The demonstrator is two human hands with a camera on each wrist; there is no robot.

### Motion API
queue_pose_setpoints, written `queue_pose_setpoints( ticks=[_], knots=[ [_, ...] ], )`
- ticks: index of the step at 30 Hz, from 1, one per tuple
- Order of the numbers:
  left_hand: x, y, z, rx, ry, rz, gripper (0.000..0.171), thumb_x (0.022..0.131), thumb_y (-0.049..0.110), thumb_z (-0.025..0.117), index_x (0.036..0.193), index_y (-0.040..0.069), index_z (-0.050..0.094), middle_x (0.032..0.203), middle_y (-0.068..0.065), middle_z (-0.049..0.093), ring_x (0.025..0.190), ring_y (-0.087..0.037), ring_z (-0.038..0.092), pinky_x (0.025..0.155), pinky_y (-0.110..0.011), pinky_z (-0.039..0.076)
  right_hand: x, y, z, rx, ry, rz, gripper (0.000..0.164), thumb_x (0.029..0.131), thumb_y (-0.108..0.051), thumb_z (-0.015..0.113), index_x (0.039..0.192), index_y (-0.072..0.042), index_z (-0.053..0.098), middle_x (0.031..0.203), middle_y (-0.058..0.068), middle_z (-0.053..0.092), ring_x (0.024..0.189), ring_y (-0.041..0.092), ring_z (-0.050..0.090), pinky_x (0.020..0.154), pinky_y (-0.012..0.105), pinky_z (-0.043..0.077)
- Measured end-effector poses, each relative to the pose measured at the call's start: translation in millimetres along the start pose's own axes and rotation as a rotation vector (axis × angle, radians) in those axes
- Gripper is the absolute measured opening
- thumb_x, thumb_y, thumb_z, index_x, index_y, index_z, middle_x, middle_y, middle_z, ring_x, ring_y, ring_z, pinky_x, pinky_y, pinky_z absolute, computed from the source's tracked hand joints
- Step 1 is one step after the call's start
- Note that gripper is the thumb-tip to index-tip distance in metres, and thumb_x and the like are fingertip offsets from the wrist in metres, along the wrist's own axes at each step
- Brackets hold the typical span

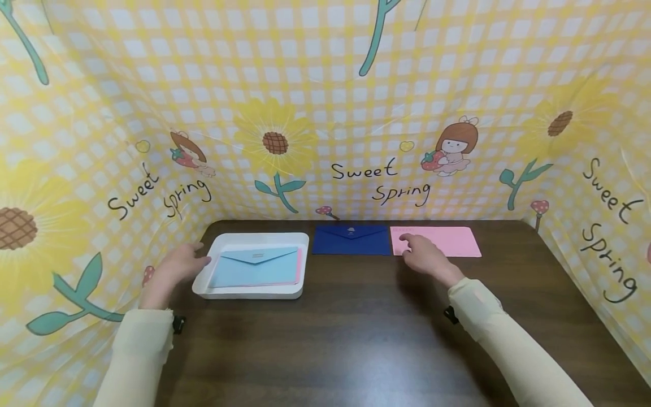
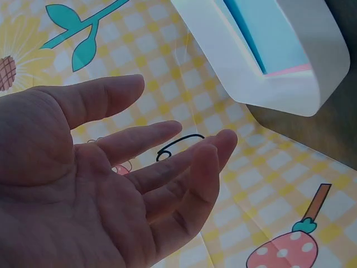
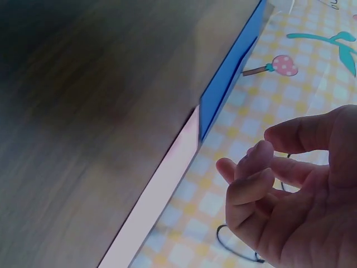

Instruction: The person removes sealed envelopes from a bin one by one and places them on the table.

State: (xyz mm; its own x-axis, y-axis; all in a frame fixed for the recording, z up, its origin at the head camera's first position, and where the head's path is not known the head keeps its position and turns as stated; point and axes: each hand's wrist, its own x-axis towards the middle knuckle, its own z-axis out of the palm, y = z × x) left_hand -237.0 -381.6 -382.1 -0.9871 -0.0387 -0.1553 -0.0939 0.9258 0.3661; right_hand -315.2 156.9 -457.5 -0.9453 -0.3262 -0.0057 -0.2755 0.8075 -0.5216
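Note:
A white tray stands at the left of the table, holding a light blue envelope with pink paper edges showing beneath it. Beside the tray's left rim is my left hand; in the left wrist view its fingers are loosely bent and hold nothing. To the right of the tray, along the back edge, lie a dark blue envelope and a pink envelope side by side. My right hand hovers over the pink envelope's left part, with relaxed, bent fingers and nothing held in the right wrist view.
The dark wooden table extends in front of the envelopes. A yellow checked cloth with flower and girl prints hangs behind the table and along both sides.

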Motion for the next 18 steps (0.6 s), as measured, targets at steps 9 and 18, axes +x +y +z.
queue_pose_setpoints(
  ticks=[9, 18],
  knots=[
    [3.1, 5.3, -5.7, -0.034, -0.055, -0.003, 0.063, 0.107, 0.02, 0.053, 0.144, -0.027, 0.037, 0.144, -0.047, 0.041, 0.134, -0.064, 0.04, 0.108, -0.069, 0.037, 14, -33, 9, 0.018, -0.011, -0.058, 0.048, 0.101, -0.007, 0.053, 0.146, 0.009, 0.053, 0.137, 0.028, 0.062, 0.118, 0.039, 0.063, 0.102, 0.056, 0.049],
    [16.0, 11.2, -7.6, -0.098, -0.103, -0.047, 0.064, 0.109, 0.021, 0.052, 0.146, -0.027, 0.034, 0.144, -0.046, 0.043, 0.117, -0.055, 0.06, 0.092, -0.057, 0.055, 32, -70, 19, 0.055, -0.041, -0.038, 0.056, 0.103, -0.013, 0.054, 0.157, 0.001, 0.044, 0.138, 0.023, 0.061, 0.115, 0.033, 0.062, 0.099, 0.052, 0.05]
  ],
)
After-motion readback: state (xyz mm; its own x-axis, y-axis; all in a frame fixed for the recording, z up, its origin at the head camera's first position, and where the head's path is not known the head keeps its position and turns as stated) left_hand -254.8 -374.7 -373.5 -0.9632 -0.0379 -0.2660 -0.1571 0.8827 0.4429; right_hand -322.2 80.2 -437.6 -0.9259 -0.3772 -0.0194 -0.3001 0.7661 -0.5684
